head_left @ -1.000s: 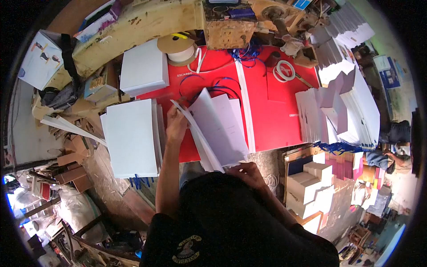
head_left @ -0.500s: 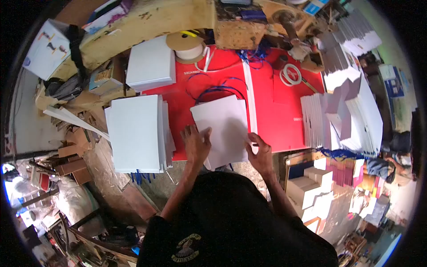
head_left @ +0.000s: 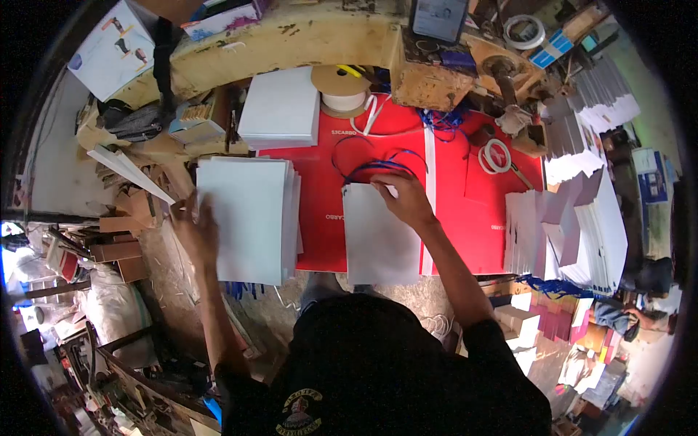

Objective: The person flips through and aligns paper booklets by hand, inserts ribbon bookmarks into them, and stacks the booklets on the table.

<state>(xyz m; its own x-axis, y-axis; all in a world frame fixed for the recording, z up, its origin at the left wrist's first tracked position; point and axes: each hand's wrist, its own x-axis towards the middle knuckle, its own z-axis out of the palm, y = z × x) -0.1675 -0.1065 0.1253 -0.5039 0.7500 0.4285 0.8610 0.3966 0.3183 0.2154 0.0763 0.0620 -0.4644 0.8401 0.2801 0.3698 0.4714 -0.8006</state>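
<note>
A block of white sheets [head_left: 382, 240] lies on the red board [head_left: 320, 247] in front of me. My right hand [head_left: 407, 200] is over its far edge, thumb and fingertips close together beside several blue ribbons [head_left: 382, 166]. Whatever those fingertips pinch is too small to make out. To the left stands a taller stack of white paper blocks [head_left: 243, 218], with blue ribbon ends [head_left: 243, 291] hanging below its near edge. My left hand [head_left: 195, 229] is at that stack's left side, fingers apart and holding nothing visible.
Another white stack [head_left: 280, 109] and a spool of white ribbon [head_left: 343, 94] sit at the back. Rolls of white tape [head_left: 496, 155] lie right of centre. Several upright book blocks [head_left: 567, 225] line the right edge. A wooden block [head_left: 435, 80] stands behind.
My left hand has gone from the middle block to the left stack's outer side. My right hand has moved up to the middle block's far edge. The camera view has shifted.
</note>
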